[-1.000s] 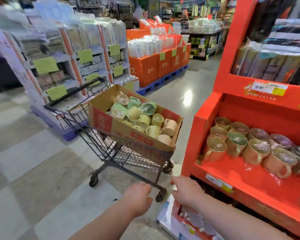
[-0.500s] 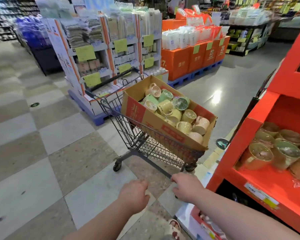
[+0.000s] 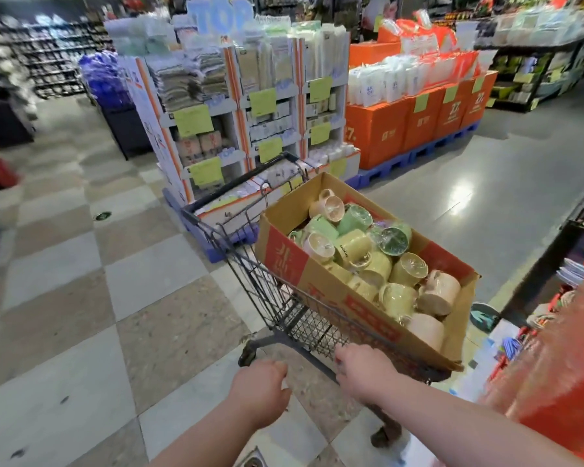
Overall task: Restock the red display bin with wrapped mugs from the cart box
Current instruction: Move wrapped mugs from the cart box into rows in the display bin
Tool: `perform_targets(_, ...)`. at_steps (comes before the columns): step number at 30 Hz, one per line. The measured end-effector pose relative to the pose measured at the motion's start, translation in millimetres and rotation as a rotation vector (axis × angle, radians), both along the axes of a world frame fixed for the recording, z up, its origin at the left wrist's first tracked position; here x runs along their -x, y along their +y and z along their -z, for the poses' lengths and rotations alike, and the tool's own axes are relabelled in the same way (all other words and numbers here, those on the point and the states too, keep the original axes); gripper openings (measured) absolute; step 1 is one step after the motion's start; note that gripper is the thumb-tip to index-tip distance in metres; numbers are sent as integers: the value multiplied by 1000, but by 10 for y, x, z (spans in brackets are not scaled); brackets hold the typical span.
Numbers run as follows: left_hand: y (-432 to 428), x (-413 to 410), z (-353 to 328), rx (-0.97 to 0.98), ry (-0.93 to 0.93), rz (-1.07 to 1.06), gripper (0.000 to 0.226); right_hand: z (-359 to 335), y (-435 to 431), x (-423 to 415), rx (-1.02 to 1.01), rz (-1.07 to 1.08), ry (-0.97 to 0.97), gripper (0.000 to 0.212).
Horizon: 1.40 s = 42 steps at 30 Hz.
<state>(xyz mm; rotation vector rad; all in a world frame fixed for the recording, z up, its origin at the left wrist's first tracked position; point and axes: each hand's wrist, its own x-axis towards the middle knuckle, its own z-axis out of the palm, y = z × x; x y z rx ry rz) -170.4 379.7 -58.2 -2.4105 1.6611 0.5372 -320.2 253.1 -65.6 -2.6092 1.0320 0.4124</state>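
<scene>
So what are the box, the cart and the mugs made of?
The box: brown cardboard, matte, with red print and raw edges. The cart: dark metal wire, shown by its grid mesh. The mugs: probably glazed ceramic, smooth and pastel; the clear plastic film over them glints and wrinkles.

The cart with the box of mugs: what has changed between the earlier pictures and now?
The right hand has reached the cart and now seems to grip its near rim; before, it was short of it. The view turned left, so the mugs in the red display bin went out of sight; only its blurred red edge shows. The left hand stays curled and empty, and the wrapped mugs stay in the box.
</scene>
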Motion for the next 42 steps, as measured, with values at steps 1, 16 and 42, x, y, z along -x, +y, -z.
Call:
perform_targets(1, -124, -39, -3, 2, -1, 4, 34, -5, -130, -42, -11, 5, -2, 26)
perform_targets(16, -1492, -310, 37, 60, 23, 125, 28, -48, -1369, -182, -43, 143, -47, 27)
perform_targets(42, -3769, -1855, 203, 126, 122, 420, 54, 177, -2199, -1144, -107, 681, -86, 38)
